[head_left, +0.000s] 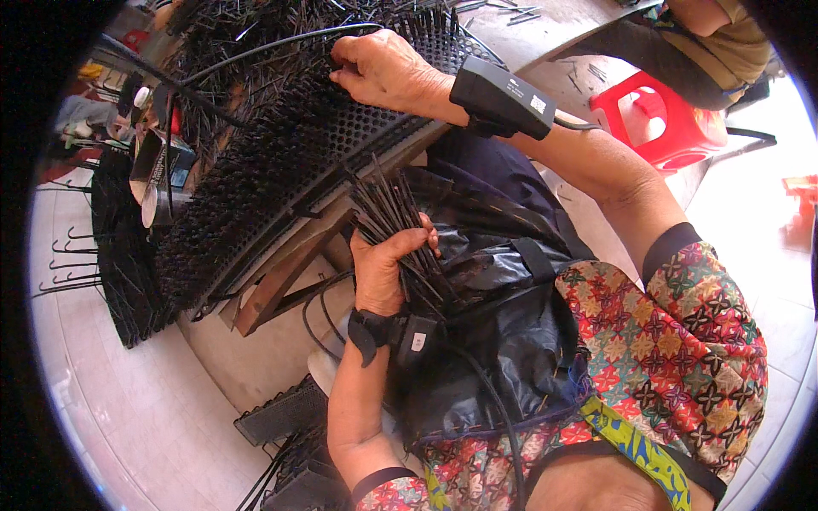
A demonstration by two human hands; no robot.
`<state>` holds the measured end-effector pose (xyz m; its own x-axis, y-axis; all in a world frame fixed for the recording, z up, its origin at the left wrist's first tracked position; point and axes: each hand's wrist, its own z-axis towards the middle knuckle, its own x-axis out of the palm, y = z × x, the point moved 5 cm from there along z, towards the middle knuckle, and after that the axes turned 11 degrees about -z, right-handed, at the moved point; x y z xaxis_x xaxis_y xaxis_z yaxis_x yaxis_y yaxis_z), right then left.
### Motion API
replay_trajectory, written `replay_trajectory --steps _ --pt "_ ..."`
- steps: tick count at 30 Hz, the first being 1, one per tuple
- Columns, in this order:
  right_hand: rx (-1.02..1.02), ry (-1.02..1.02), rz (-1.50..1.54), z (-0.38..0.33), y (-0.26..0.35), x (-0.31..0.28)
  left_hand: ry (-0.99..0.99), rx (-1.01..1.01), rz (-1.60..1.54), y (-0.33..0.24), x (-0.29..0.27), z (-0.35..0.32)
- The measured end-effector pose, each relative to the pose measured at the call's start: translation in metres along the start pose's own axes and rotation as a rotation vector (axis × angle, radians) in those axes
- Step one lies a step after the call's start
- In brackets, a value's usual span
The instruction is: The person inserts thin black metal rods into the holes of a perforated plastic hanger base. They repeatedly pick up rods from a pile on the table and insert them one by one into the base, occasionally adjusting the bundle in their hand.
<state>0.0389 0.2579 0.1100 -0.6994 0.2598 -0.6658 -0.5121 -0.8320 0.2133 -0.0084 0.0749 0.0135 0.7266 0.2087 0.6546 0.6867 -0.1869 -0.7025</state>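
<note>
My left hand is closed round a bundle of thin dark sticks, which stands up from its fist above my lap. My right hand reaches over a black perforated rack, its thumb and fingers pinched together at the edge of the filled holes. Whatever lies between those fingertips is too small to make out. Dense rows of dark upright pieces fill much of the rack, while bare holes show along its near side by my right wrist. Each wrist wears a strapped black device.
A loose heap of dark sticks lies behind the rack. Hooked rods stick out at the left. A red plastic stool stands at the right, near another person. Black racks rest low at the left. A black apron covers my lap.
</note>
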Motion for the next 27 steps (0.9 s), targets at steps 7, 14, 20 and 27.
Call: replay_trajectory --steps 7,14,20,27 --pt "-0.138 0.042 0.031 0.003 0.001 0.003 -0.001 -0.022 -0.014 0.003 -0.003 0.000" --pt "0.019 0.040 0.064 -0.004 -0.002 -0.004 0.005 -0.008 -0.022 0.002 0.004 -0.003" --pt "0.079 0.075 0.157 -0.011 -0.006 0.002 0.034 -0.040 -0.051 0.003 0.001 -0.005" --pt "0.034 0.166 0.072 -0.008 -0.007 0.011 0.036 -0.038 -0.015 0.004 0.001 -0.005"
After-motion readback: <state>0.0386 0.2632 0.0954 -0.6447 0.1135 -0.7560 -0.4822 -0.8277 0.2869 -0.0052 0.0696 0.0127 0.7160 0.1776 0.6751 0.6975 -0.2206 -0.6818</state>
